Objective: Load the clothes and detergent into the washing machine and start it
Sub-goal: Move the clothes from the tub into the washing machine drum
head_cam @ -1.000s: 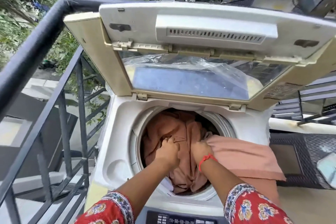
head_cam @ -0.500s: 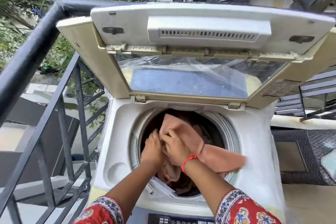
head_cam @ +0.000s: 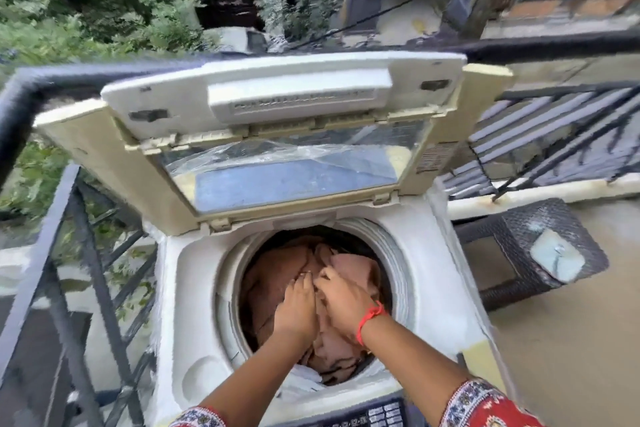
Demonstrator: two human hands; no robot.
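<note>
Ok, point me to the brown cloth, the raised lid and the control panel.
brown cloth (head_cam: 277,274): head view, bare fold left of the hands.
raised lid (head_cam: 294,180): head view, its window pane.
control panel (head_cam: 377,414): head view, dark button strip at the front edge.

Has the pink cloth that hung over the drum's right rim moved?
Yes. The pink cloth no longer drapes over the drum rim; it now lies inside the drum.

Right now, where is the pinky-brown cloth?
The cloth sits inside the washing machine's round drum, low in the middle of the head view, under the left hand and right hand.
</note>
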